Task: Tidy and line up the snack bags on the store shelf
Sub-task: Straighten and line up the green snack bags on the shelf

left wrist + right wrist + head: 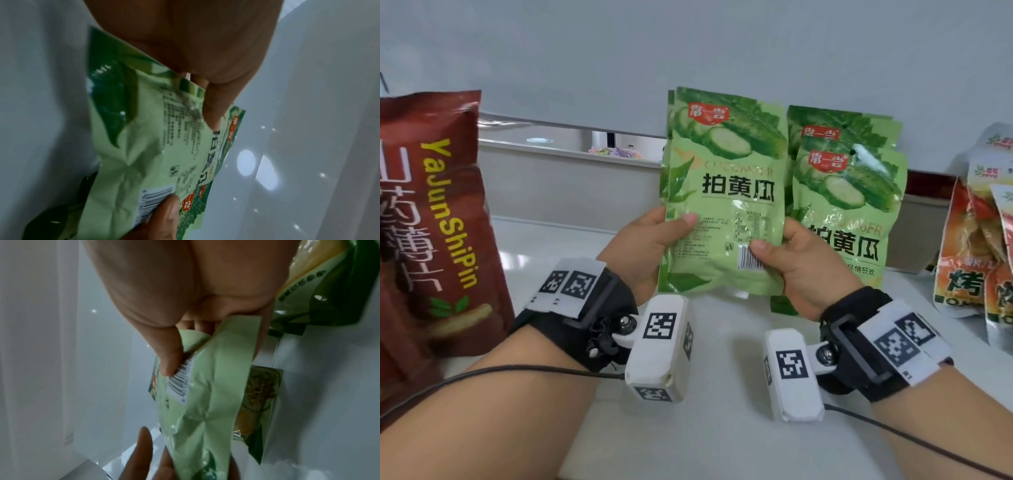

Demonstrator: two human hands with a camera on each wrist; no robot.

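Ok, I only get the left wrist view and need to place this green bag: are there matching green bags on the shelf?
Observer: Yes. More green cucumber bags stand upright, overlapping one another, just right of the held bag.
Operator: What is on the other side?
Observer: A large dark red bag stands at the left edge of the head view.
Operator: And past the green ones?
Observer: Orange bags overlap untidily at the far right.
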